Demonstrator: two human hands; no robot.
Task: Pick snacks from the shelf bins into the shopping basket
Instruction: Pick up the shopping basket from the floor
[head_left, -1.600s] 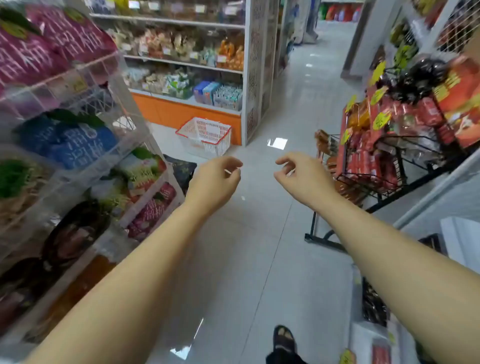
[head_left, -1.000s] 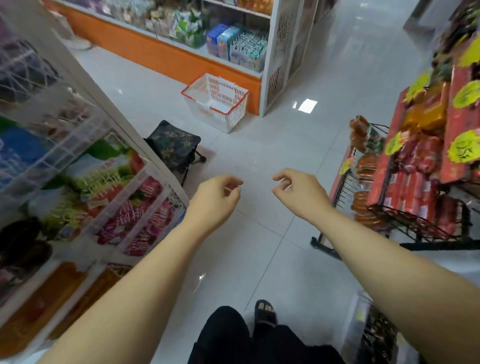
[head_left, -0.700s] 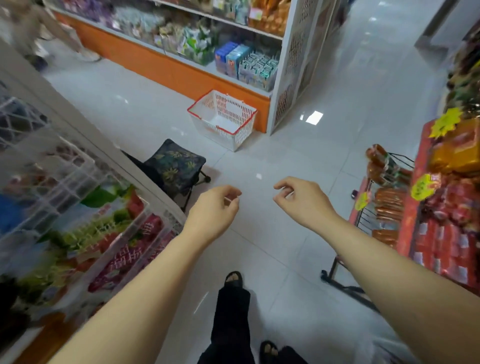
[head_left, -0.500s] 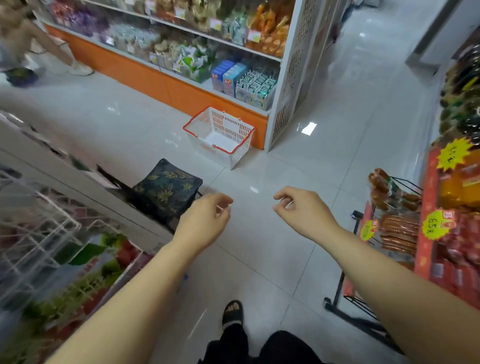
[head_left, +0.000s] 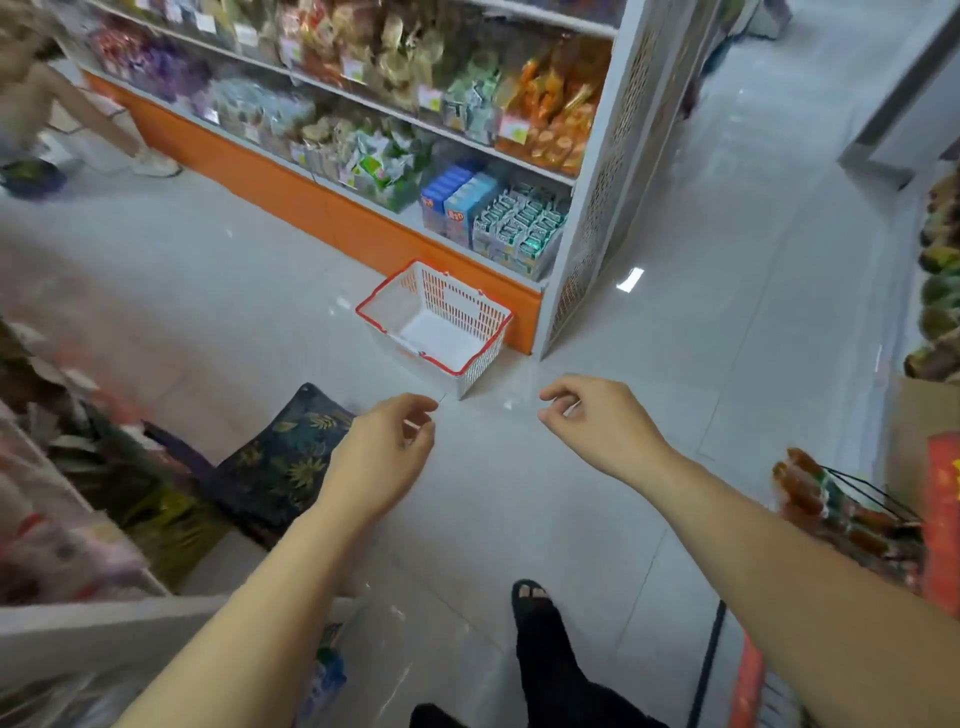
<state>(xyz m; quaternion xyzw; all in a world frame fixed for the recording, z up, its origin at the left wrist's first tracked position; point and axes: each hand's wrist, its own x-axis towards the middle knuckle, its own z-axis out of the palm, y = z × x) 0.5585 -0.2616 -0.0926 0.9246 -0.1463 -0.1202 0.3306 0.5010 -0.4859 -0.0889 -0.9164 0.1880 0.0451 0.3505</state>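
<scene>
Position: the person stands in a shop aisle, both forearms extended over the tiled floor (head_left: 685, 374).

1. At 9 o'clock, a display rack (head_left: 62, 499) of packaged goods is blurred; its contents cannot be identified. Just beside it stands a stool with a leaf-print seat (head_left: 283, 462).
2. The left hand (head_left: 382, 457) hangs above the floor, fingers loosely curled, thumb near the forefinger. It holds nothing visible.
3. The shopping basket (head_left: 488, 358), white with a red rim, sits on the floor at 12 o'clock from the gap between the hands, against the orange base of the snack shelf (head_left: 519, 158). It appears empty and its handles are folded down. Its long axis runs from about 10 o'clock to 4 o'clock. Its near corner points at the gap and lies slightly closer to the left hand's fingertips.
4. The right hand (head_left: 597, 431) is likewise loosely curled and empty, apart from the basket.
5. At 3 o'clock, a wire rack (head_left: 852, 509) carries packaged sausages.

Assessment: no snack is yet in the basket. The stocked shelf lies beyond the basket, at 11 to 12 o'clock, out of present reach. An approach towards 12 o'clock appears necessary first.
</scene>
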